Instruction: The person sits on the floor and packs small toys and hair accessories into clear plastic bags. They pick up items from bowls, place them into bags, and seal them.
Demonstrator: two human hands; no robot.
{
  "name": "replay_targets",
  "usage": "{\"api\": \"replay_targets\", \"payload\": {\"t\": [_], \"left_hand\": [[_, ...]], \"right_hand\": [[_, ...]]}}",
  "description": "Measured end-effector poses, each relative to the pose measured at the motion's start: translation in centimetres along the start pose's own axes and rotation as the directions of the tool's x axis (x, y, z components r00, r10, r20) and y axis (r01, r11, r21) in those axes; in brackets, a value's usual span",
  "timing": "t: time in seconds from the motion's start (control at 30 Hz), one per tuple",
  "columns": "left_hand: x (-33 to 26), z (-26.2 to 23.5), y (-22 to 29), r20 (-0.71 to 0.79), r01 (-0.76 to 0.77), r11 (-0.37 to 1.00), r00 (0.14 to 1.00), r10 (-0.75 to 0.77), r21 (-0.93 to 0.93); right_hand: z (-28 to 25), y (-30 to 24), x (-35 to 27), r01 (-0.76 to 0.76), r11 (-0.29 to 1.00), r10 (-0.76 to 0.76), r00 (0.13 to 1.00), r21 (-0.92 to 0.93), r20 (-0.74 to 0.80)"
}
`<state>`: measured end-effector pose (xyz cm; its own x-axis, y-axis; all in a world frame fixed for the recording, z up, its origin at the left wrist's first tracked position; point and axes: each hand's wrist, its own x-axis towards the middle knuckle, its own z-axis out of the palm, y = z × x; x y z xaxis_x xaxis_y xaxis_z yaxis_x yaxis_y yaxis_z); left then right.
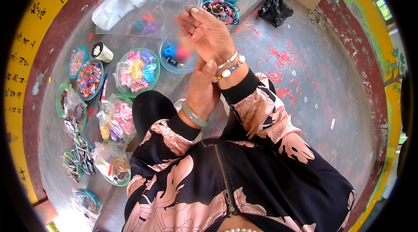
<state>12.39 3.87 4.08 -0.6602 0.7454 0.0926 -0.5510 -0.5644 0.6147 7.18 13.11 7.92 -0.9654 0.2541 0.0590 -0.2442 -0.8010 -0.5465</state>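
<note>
My right hand [211, 36] is raised palm-up in the middle, its curled fingers at the right edge of a large clear plastic bag [174, 3]. A white bangle [227, 60] and a beaded bracelet [226, 73] circle that wrist. My left hand [203, 90], wearing a pale green bangle [193, 115], reaches across below it. The left thumb lies against the right wrist beside the beads; the other left fingers are hidden behind it. Under the hands stands a clear blue-rimmed bowl [176, 69] with a blue item [170, 51] and a blurred pink shape.
At left on the grey floor are a bowl of bagged colourful pieces [141, 88], a bowl of wrapped bits [90, 80], a white cup [102, 52] and several other bowls. Baskets of hair ties [221, 12] stand beyond. A black bag [275, 11] and red scraps [283, 55] lie at right.
</note>
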Motion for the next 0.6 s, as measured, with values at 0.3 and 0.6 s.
{"api": "replay_targets", "payload": {"t": [0.3,0.6], "left_hand": [[-1.7,0.3,-2.2,0.038,0.087,0.995,0.995,-0.089,0.054],[-0.6,-0.9,-1.4,0.004,0.094,0.993,0.996,-0.095,0.075]], "right_hand": [[-0.2,-0.3,0.2,0.037,0.999,-0.037,0.998,0.013,0.040],[-1.1,0.8,0.6,-0.025,0.989,0.018,0.998,-0.145,-0.053]]}}
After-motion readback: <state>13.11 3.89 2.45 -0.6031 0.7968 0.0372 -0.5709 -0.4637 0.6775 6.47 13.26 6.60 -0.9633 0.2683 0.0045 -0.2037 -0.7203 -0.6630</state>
